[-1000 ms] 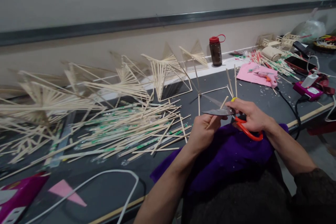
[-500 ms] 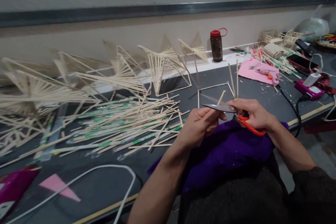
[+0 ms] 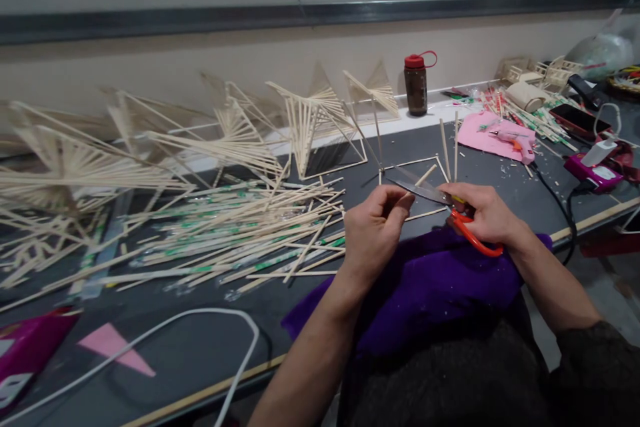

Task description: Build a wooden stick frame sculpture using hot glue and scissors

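Scissors (image 3: 430, 195) sit in the right hand (image 3: 483, 210), which I see wrapped round the handles, blades slightly apart. Left hand (image 3: 373, 230): thumb and forefinger pinched, it seems, on a short stick (image 3: 426, 176); its lower end is hidden behind the blade. Both things are up over the front side of the counter (image 3: 185, 355), nearer that edge than the square stick frame (image 3: 411, 164). I judge the pinch sits low so the stick's far end stays free of the fingers. Purple cloth (image 3: 430, 287) drapes the lap against the front edge, presumably for scraps; pale specks show on it. Glue gun (image 3: 517, 141) lies on a pink sheet (image 3: 470, 133) toward the right, likely to spare the counter. Stick pile (image 3: 240, 233) fills the middle, left of the left hand, probably for easy reach.

Versus half a second earlier: scissor tips point higher, the left hand is further left, the stick leans more, and the frame's near side now shows between the hands.
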Action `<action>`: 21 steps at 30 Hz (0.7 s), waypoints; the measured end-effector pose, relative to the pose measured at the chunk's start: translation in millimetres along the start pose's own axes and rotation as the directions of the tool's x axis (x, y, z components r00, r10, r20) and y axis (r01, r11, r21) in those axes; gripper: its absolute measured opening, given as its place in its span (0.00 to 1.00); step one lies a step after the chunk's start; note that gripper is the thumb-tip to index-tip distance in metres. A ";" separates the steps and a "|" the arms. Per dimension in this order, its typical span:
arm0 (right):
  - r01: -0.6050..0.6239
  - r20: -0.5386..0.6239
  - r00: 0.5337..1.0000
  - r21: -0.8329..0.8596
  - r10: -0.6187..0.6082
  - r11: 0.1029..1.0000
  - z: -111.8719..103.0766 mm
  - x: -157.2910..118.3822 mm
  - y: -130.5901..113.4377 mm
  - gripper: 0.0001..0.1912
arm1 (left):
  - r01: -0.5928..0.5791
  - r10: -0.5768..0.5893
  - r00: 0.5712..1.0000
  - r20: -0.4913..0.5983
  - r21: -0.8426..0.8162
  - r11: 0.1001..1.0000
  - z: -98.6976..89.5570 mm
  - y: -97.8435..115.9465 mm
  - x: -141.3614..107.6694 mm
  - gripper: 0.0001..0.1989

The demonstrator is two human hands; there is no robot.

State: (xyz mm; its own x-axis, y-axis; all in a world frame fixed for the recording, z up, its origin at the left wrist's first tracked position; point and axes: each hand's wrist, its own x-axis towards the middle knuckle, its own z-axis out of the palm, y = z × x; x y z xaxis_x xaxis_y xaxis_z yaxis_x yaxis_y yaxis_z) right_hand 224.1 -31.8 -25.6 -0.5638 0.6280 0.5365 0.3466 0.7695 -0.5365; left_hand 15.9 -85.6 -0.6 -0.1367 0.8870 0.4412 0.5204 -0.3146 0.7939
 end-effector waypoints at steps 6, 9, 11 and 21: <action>-0.020 0.087 0.996 0.019 0.018 1.000 -2.0 0.2 2.4 0.24 | -0.271 0.267 0.962 0.063 0.377 0.886 6.3 -11.9 -4.0 0.16; -0.038 0.113 0.993 0.008 0.037 0.999 -3.8 -0.3 2.1 0.29 | -0.370 0.373 0.924 0.085 0.445 0.815 11.0 -14.5 -7.7 0.18; -0.038 0.120 0.992 0.003 0.037 0.999 -4.2 -0.7 1.7 0.32 | -0.421 0.419 0.901 0.114 0.464 0.779 13.5 -14.5 -9.9 0.18; 0.004 0.094 0.996 0.068 -0.011 0.998 -1.7 -0.9 1.3 0.24 | -0.306 0.279 0.952 0.127 0.324 0.895 11.5 -8.9 -8.9 0.18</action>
State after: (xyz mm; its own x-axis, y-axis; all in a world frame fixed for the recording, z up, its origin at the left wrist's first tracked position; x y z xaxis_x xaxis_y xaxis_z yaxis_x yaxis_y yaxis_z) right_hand 226.4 -31.1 -25.7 -0.6353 0.6059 0.4789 0.2921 0.7625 -0.5773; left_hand 22.2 -86.9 -16.4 0.1226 0.7993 0.5883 0.7807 -0.4437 0.4401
